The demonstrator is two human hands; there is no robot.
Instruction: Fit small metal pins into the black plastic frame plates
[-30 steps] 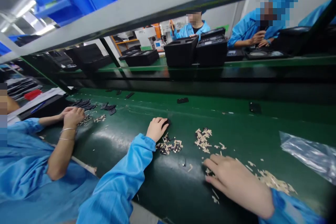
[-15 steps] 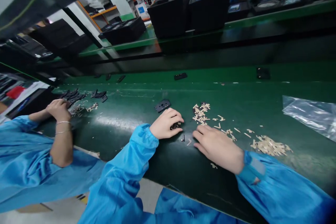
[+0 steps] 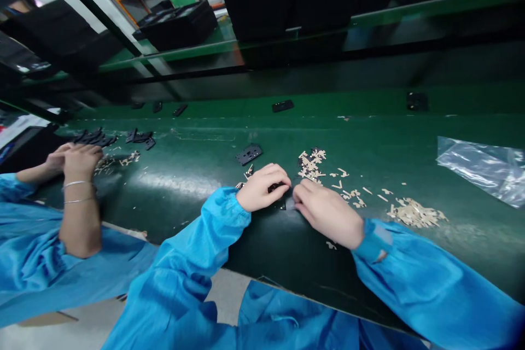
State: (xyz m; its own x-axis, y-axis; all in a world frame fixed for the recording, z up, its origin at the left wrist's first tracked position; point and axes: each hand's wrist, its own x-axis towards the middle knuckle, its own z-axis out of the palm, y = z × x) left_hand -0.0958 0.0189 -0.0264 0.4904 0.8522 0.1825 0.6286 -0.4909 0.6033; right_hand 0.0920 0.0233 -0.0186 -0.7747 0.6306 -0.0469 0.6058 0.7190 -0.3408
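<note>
My left hand (image 3: 266,188) is curled low over the green tabletop, its thumb and fingers drawn together around small black pieces (image 3: 274,187) that are partly hidden. Facing it, my right hand (image 3: 330,212) has its thumb and fingertips pinched together. What they hold is blurred. A small greyish piece (image 3: 290,204) shows at those fingertips, close to the left hand. Beyond the hands lie a pile of beige and dark small pieces (image 3: 311,164) and a flat black plastic part (image 3: 249,154). More small pieces (image 3: 248,173) show behind my left hand.
A heap of beige pieces (image 3: 416,213) and a clear plastic bag (image 3: 482,169) lie to the right. Black boxes (image 3: 258,0) stand on the raised shelf. At left, a co-worker's hands (image 3: 80,161) are by black parts (image 3: 96,136). Loose black parts (image 3: 283,105) lie along the back.
My hands have come closer together. My left thumb and fingers have closed up, and my right fingers have moved left into a pinch. The view has tilted down a little.
</note>
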